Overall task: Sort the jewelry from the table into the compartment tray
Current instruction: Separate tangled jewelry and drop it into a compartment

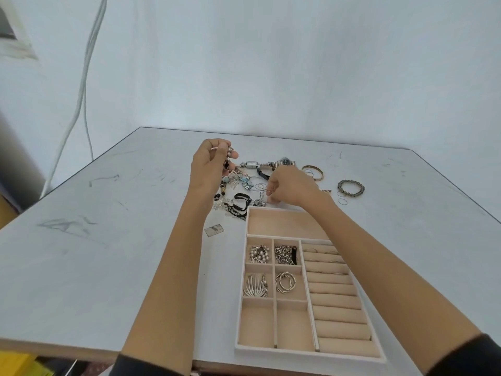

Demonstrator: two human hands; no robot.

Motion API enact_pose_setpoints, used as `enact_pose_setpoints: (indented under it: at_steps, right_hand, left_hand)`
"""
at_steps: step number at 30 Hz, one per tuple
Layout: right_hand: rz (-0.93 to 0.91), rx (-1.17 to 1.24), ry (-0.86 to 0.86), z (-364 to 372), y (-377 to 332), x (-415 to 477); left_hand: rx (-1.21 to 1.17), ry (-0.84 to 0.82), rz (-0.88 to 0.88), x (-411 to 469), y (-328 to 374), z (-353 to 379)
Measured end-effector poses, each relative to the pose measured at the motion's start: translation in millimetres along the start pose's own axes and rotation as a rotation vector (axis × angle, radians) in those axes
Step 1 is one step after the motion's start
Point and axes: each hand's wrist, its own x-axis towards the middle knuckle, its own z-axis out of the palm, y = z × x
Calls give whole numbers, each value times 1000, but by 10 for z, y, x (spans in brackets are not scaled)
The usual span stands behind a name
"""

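Note:
A beige compartment tray (pixel 241 335) lies at the table's near right. Four of its small cells hold pearl pieces (pixel 259 254), chains (pixel 284 255), a silver fan brooch (pixel 255 286) and hoop earrings (pixel 285 283); thin rings sit in the top ring rolls (pixel 324 252). Beyond the tray a pile of loose jewelry (pixel 238 191) is spread out. My left hand (pixel 208 166) is raised above the pile and pinches a beaded piece (pixel 229 156). My right hand (pixel 290 188) reaches down just past the tray's far edge and pinches a thin silver ring (pixel 267 193).
Two watches (pixel 268 164) lie at the back of the pile, a gold bangle (pixel 314 170) and a dark beaded bracelet (pixel 351 188) to the right. A small square tag (pixel 214 230) lies left of the tray. The table's (pixel 108 240) near edge is close below.

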Motion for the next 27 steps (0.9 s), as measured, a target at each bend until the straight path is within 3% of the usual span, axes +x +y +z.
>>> enact_pose_setpoints:
  at_steps: [15, 27]
  right_hand:
    - [25, 562, 242, -214, 195, -243]
    - [37, 832, 175, -225, 157, -386]
  left_hand:
    - [19, -41, 27, 13, -82, -31]
    - [278, -314, -139, -74, -100, 48]
